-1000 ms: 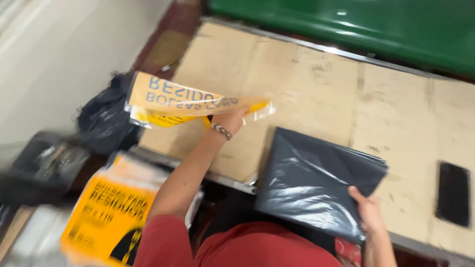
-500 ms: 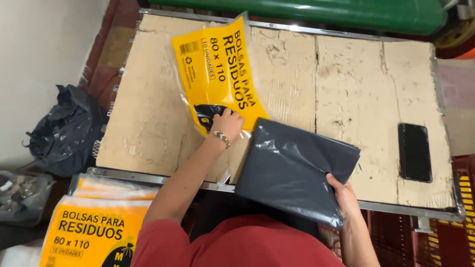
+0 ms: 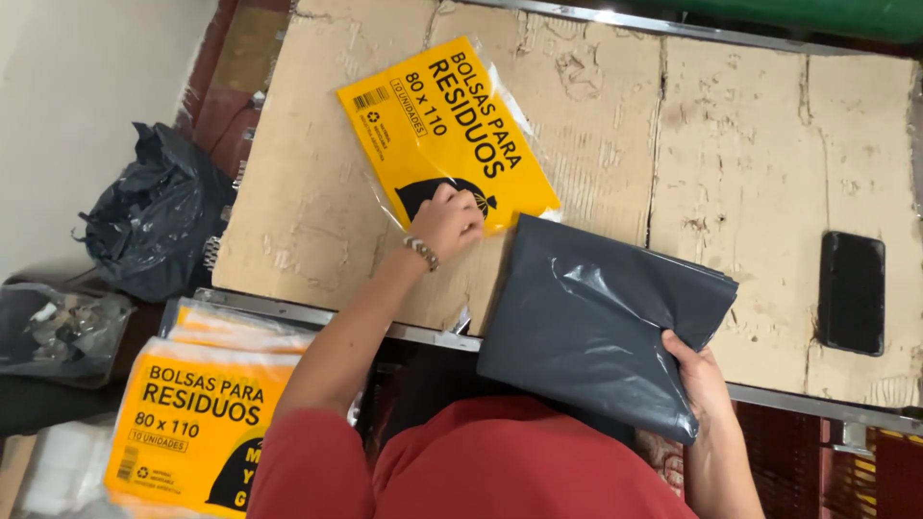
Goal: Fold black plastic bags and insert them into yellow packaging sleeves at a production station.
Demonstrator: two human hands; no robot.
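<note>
My left hand (image 3: 448, 220) presses on the near end of a flat yellow plastic sleeve (image 3: 444, 125) with a clear rim, which lies on the cardboard-covered table (image 3: 750, 144). A bead bracelet sits on that wrist. My right hand (image 3: 699, 377) grips the near right corner of a folded stack of dark grey plastic bags (image 3: 596, 317). The stack rests partly on the table and hangs over its metal front edge, just right of the yellow sleeve.
A black phone (image 3: 852, 292) lies at the table's right. A pile of yellow bag packs (image 3: 197, 408) sits low at my left. A crumpled black bag (image 3: 154, 216) lies on the floor by the wall. A green bin edge (image 3: 817, 14) runs behind the table.
My left hand has laid the yellow sleeve flat on the table from a lifted, curled position. The grey stack in my right hand has stayed by the table's front edge.
</note>
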